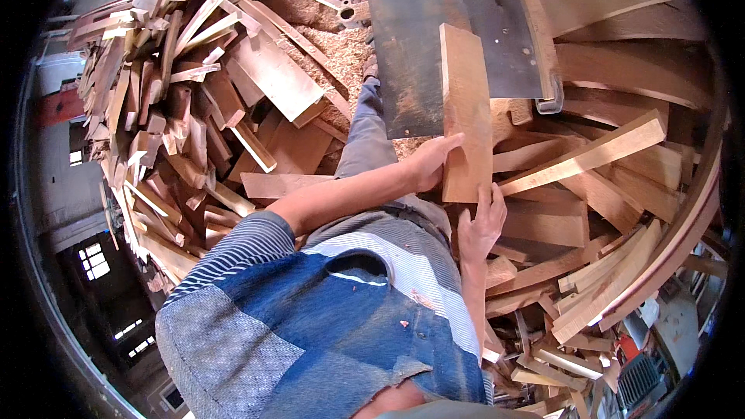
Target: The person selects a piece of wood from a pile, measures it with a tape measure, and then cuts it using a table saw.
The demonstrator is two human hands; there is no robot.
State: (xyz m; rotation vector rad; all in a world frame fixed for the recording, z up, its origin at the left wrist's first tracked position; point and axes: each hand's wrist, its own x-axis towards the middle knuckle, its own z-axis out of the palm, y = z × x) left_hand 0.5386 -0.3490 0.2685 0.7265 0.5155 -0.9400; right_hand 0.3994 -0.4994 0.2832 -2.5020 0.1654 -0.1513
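A flat, pale wooden board [468,93] lies lengthwise with its far part over the dark metal bed [415,54] of a machine. Its near end sticks out past the bed's edge toward my body. My left hand [434,161] grips the board's left edge, with the thumb on the top face and the other fingers hidden beneath. At the near right corner is my right hand [483,225], its thumb and fingers around the board's end. Right of the board runs a dark metal guide [508,39] edged with wood.
A large heap of offcuts [178,109] rises on the left, with sawdust [334,46] beside it. On the right, more planks [613,163] are stacked inside a curved wooden edge [675,252]. A round metal fitting [347,12] sits by the bed's far left side.
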